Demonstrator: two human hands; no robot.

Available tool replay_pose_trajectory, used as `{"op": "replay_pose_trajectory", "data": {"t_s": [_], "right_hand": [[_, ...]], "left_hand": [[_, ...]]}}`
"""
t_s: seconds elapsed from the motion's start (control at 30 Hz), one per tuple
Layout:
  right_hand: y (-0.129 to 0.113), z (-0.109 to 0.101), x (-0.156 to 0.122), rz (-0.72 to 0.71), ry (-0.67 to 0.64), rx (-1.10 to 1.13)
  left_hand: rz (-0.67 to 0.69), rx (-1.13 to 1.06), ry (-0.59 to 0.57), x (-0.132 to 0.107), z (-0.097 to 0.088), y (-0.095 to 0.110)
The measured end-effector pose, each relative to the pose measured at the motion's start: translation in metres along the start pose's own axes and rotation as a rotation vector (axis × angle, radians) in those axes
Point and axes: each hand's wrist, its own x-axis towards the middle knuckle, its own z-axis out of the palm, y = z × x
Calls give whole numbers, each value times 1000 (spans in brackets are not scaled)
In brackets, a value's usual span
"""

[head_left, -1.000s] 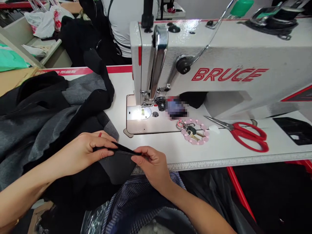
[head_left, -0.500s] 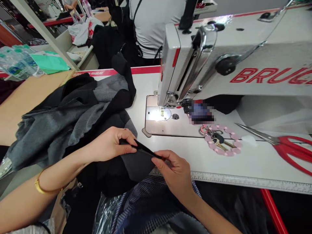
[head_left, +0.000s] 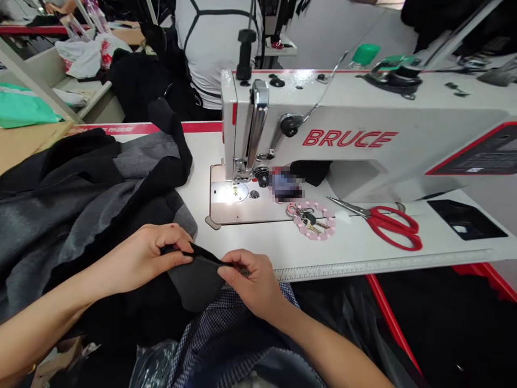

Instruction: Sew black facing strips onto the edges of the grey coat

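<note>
A black and grey garment [head_left: 141,156] lies in folds over the left of the sewing table and hangs down its front edge. My left hand [head_left: 161,253] pinches one edge of it between thumb and fingers. A short way to the right, my right hand [head_left: 250,277] grips the same edge, so a narrow black strip is stretched between the two. Below that strip hangs a grey panel [head_left: 197,283]. Both hands are at the table's front edge, in front of the sewing machine's needle plate [head_left: 226,210], apart from it.
The white sewing machine [head_left: 347,124] stands behind. Red-handled scissors [head_left: 393,226] and keys on a pink beaded ring [head_left: 313,221] lie to its front right. A ruler strip [head_left: 343,268] runs along the front edge. A person in a white shirt [head_left: 210,48] sits beyond.
The view has swung to the right, showing more of the machine and the whole scissors. Both hands keep their hold on the garment's edge, with little change in their grip.
</note>
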Motion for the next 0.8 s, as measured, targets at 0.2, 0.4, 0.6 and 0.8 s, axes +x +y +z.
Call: {"op": "replay_pose_trajectory", "data": {"t_s": [0.2,0.4,0.6,0.8], "right_hand": [[-3,2,-1,28,-19,35],[-1,2,-1,22,-21,37],[2,0,0,31,-27,17],[0,-1,1,-7,-59,-80]], "left_hand": [[19,9,-49,-2,-2,3],[26,-43,-85,0,-1,2],[19,-19,-12,1,3,0],[-33,110,-23,-1,6,2]]}}
